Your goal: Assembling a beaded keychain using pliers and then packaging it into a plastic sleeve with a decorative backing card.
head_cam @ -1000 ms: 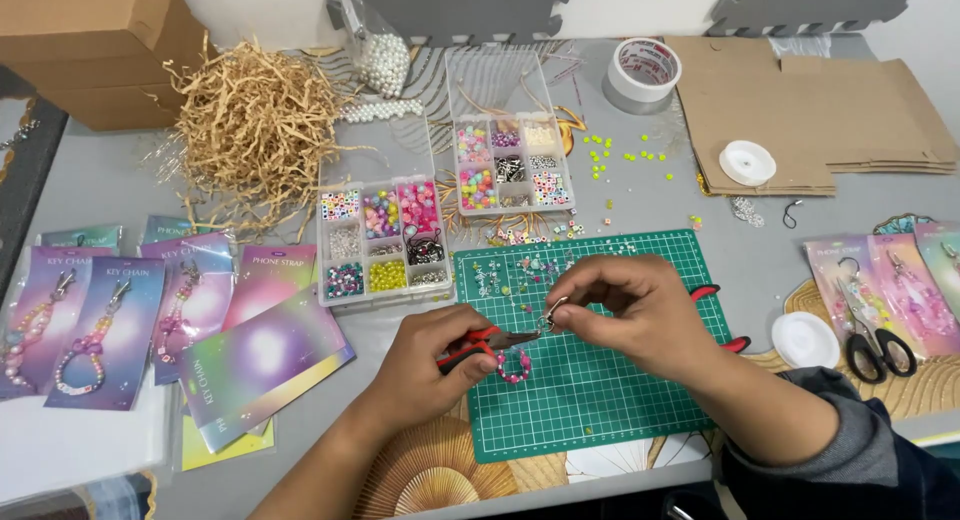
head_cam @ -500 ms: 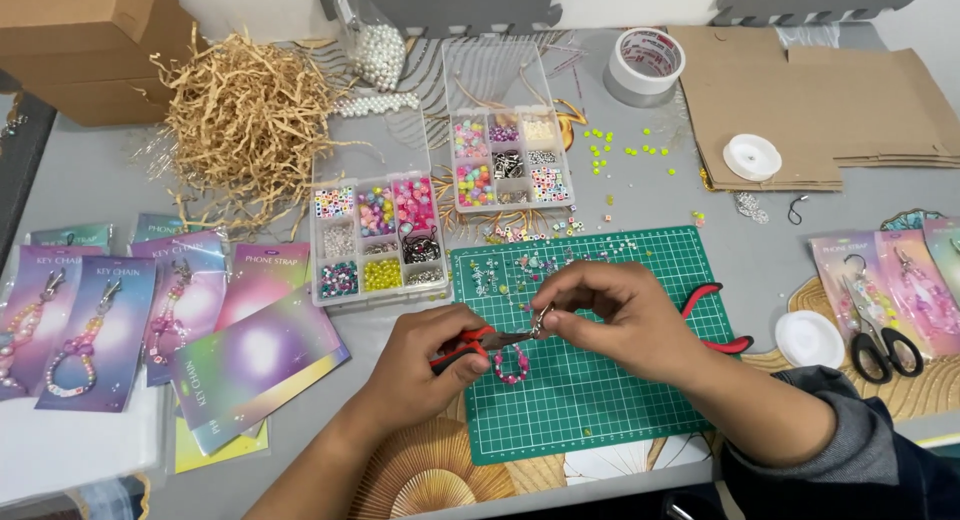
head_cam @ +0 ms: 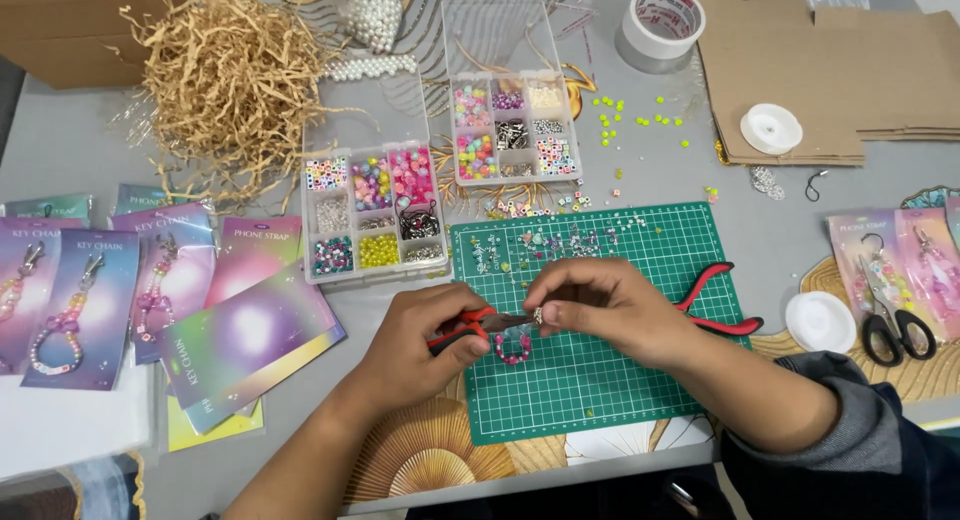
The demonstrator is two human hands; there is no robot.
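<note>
My left hand (head_cam: 418, 346) grips small red-handled pliers (head_cam: 482, 325) over the green cutting mat (head_cam: 600, 380). The plier tips point right and meet my right hand (head_cam: 600, 305), whose fingers pinch a small metal piece at the end of a short pink beaded strand (head_cam: 512, 352). The strand hangs in a loop just above the mat between both hands. A second pair of red and black pliers (head_cam: 722, 298) lies on the mat behind my right wrist. Loose beads (head_cam: 545, 242) are scattered on the mat's far part.
Two clear bead boxes (head_cam: 372, 212) (head_cam: 510, 128) stand beyond the mat. Shredded paper (head_cam: 225, 85) lies far left, tape roll (head_cam: 662, 20) and cardboard (head_cam: 800, 70) far right. Printed cards with keychains (head_cam: 150, 290) cover the left. Scissors (head_cam: 885, 315) and two white spools (head_cam: 820, 320) sit right.
Both hands stay together over the mat, with small shifts of the fingers around the strand and plier tips. The view has tilted slightly.
</note>
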